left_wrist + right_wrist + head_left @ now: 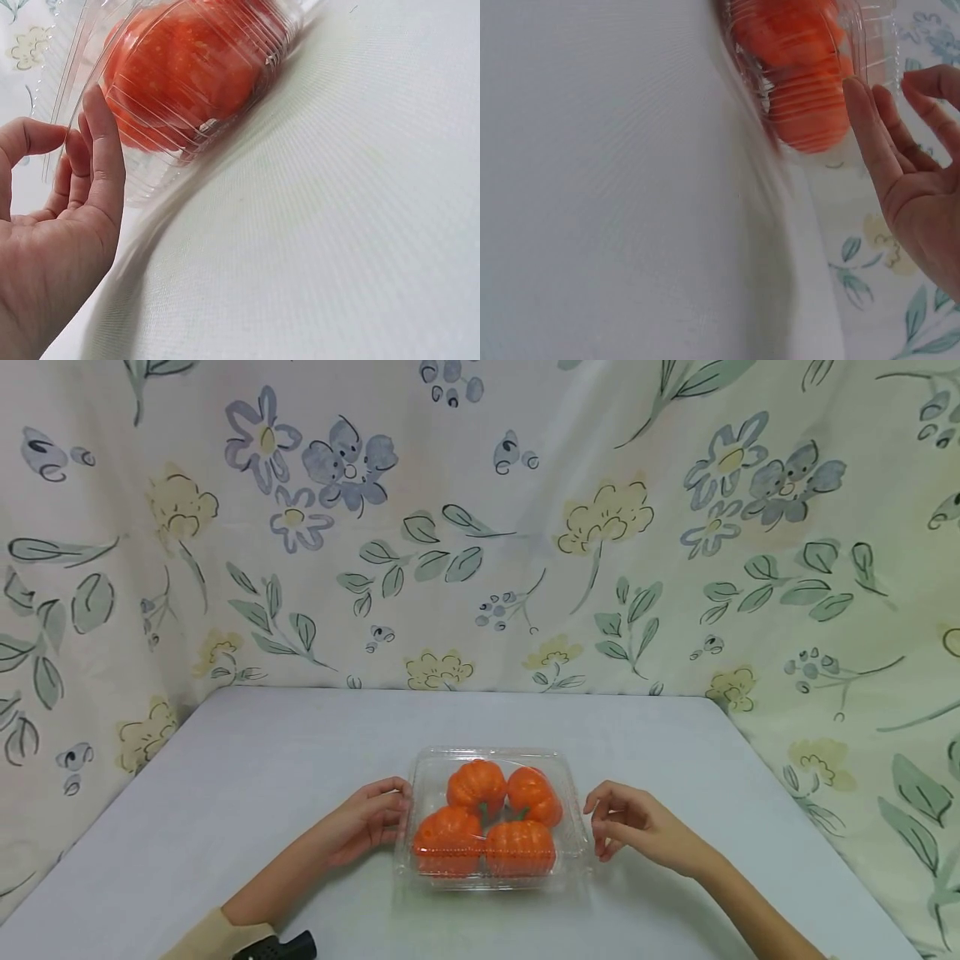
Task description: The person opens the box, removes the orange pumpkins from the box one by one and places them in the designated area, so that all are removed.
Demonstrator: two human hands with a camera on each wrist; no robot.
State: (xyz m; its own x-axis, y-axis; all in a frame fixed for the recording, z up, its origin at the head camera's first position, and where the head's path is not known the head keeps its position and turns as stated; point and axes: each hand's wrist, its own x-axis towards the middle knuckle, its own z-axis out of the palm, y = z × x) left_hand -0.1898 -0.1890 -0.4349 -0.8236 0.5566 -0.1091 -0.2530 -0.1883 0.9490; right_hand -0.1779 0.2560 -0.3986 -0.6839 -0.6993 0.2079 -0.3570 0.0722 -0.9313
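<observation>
A clear plastic clamshell box [491, 883] sits on the white table, its lid down. Inside are several orange pumpkins [521, 849], ribbed and shiny, with green stems. At the box's left side, my left hand [367, 822] pinches the rim between thumb and bent fingers. The left wrist view shows that left hand [71, 195] with its fingertips on the plastic edge. My right hand [645, 827] is by the right side, fingers loosely bent. In the right wrist view, the right hand [919, 180] has one fingertip close against the box's edge and its thumb held apart.
A white cloth covers the table [300, 735]. Behind and on both sides hangs a floral curtain [480, 527], meeting the table's back edge. A black strap device [277, 946] is worn on the left forearm beside a beige sleeve [217, 937].
</observation>
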